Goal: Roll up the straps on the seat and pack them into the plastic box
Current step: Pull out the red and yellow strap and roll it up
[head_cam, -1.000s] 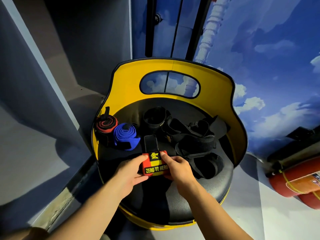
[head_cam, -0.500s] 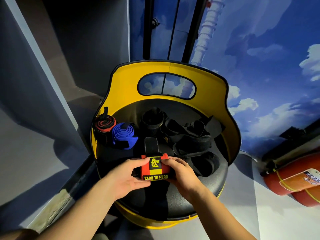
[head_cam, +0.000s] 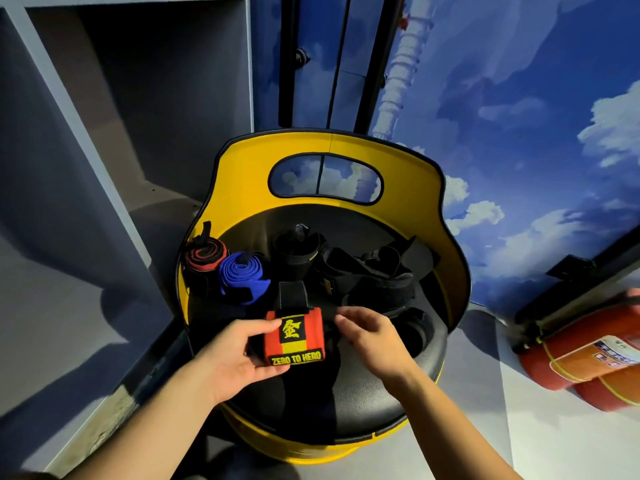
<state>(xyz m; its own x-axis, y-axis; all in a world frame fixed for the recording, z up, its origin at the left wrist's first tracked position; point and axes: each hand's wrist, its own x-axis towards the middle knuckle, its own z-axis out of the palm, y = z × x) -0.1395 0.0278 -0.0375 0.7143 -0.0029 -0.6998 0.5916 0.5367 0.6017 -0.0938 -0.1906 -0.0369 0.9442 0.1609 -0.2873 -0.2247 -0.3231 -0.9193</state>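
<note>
Red-and-yellow strap roll (head_cam: 294, 341) lies above the seat (head_cam: 363, 393) front, long axis left-right, "ZERO TO HERO" label facing up, black tab pointing toward the backrest (head_cam: 242, 174). Left hand (head_cam: 235, 355) grips its left end between thumb and fingers. Right hand (head_cam: 374, 337) hovers just beside its right end, fingers loosely spread, holding nothing. Behind: red-black roll (head_cam: 204, 254), blue roll (head_cam: 242, 275), black straps (head_cam: 374, 275) tangled, count unclear. No box visible.

A single wide-angle view from the person's head looks forward and steeply down at a yellow-backed seat (head_cam: 332, 393) close below, in the centre of the frame. Both forearms enter from the bottom edge. Walls bend toward the upper corners.
</note>
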